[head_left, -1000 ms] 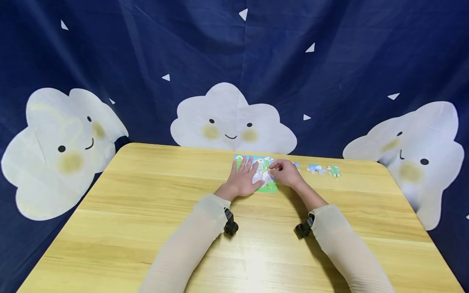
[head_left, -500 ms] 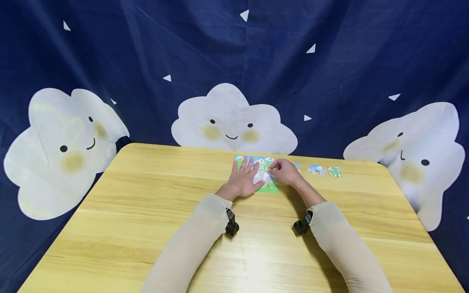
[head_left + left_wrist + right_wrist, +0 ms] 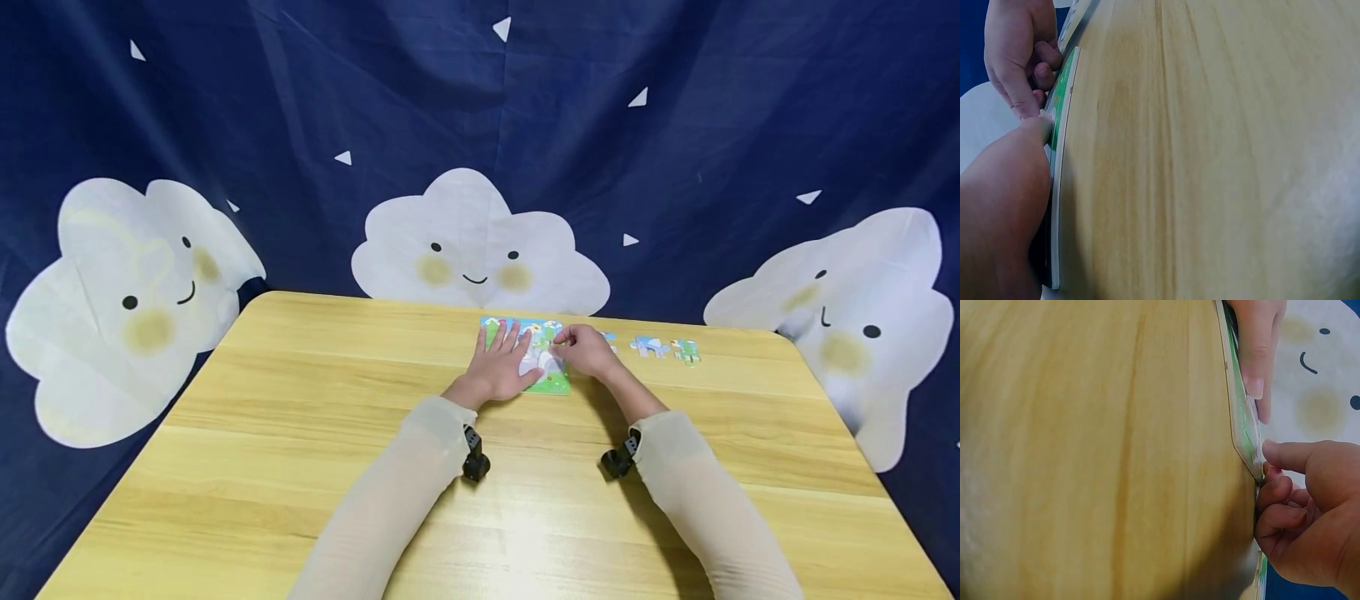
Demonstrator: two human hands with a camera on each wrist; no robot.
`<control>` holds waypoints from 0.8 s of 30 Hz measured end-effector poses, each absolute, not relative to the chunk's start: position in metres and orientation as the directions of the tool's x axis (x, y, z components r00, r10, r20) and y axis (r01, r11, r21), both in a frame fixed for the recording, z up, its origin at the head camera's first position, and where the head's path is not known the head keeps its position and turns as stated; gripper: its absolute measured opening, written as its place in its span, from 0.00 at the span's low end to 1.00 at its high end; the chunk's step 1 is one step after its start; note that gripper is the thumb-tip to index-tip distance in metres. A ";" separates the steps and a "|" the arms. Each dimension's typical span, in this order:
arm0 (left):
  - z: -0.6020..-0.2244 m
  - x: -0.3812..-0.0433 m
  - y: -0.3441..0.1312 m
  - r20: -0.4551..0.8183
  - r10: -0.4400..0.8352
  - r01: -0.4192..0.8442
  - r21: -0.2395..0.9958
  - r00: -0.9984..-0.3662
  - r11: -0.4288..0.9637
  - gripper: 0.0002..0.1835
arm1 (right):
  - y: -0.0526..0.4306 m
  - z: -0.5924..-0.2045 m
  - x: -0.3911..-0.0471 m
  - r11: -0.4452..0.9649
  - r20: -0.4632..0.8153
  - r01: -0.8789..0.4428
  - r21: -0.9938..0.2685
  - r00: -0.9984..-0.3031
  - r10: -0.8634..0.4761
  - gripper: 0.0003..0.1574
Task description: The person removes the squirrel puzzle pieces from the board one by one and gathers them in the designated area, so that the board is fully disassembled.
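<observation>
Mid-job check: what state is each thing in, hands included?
Left hand: on the puzzle, fingers spread.
Right hand: fingers curled at puzzle's right edge; grip unclear.
Puzzle: flat on table, partly covered by left hand.
Loose pieces: on table, right of puzzle, one partly hidden.
Cloth: hanging creased behind table.

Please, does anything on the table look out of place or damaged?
Nothing stands out. Small blue-and-green jigsaw pieces lie to the right of the flat, rectangular, colourful puzzle board, which seems ordinary; the board's covered parts cannot be judged.
</observation>
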State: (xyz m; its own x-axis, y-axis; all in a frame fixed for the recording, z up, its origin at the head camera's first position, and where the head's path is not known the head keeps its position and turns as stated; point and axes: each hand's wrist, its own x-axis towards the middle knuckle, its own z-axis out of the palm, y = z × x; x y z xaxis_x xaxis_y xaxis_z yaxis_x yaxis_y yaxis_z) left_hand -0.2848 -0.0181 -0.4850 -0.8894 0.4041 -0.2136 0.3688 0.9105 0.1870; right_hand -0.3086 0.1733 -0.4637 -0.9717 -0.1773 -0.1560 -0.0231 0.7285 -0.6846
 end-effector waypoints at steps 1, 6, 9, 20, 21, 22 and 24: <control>-0.485 -0.285 -0.018 -0.217 0.403 0.368 0.186 -0.889 0.911 0.43 | 0.173 -0.464 -0.309 0.720 -0.156 -0.017 -0.693 -0.972 -0.173 0.13; -0.486 -0.288 -0.017 -0.225 0.402 0.364 0.191 -0.888 0.912 0.43 | 0.175 -0.464 -0.310 0.683 -0.142 -0.007 -0.730 -0.977 -0.161 0.13; -0.487 -0.289 -0.016 -0.232 0.401 0.362 0.193 -0.886 0.912 0.43 | 0.175 -0.464 -0.311 0.672 -0.145 0.009 -0.741 -0.979 -0.146 0.13; -0.490 -0.291 -0.016 -0.245 0.392 0.353 0.190 -0.887 0.916 0.43 | 0.177 -0.465 -0.312 0.617 -0.143 0.042 -0.786 -0.983 -0.116 0.13; -0.490 -0.291 -0.016 -0.244 0.393 0.353 0.192 -0.887 0.916 0.43 | 0.177 -0.464 -0.311 0.612 -0.145 0.046 -0.789 -0.983 -0.113 0.13; -0.490 -0.291 -0.016 -0.244 0.392 0.352 0.194 -0.887 0.916 0.43 | 0.178 -0.464 -0.311 0.608 -0.145 0.047 -0.793 -0.983 -0.114 0.13; -0.490 -0.291 -0.016 -0.241 0.392 0.352 0.194 -0.888 0.916 0.43 | 0.178 -0.463 -0.310 0.600 -0.145 0.051 -0.799 -0.983 -0.109 0.13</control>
State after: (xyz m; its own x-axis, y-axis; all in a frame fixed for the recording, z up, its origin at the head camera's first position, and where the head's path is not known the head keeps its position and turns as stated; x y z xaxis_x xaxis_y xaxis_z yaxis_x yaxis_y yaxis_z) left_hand -0.2913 -0.0161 -0.4902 -0.8877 0.3921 -0.2411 0.3518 0.9157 0.1940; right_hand -0.3101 0.1778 -0.4635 -0.9834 -0.1090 -0.1450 0.0513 0.5997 -0.7986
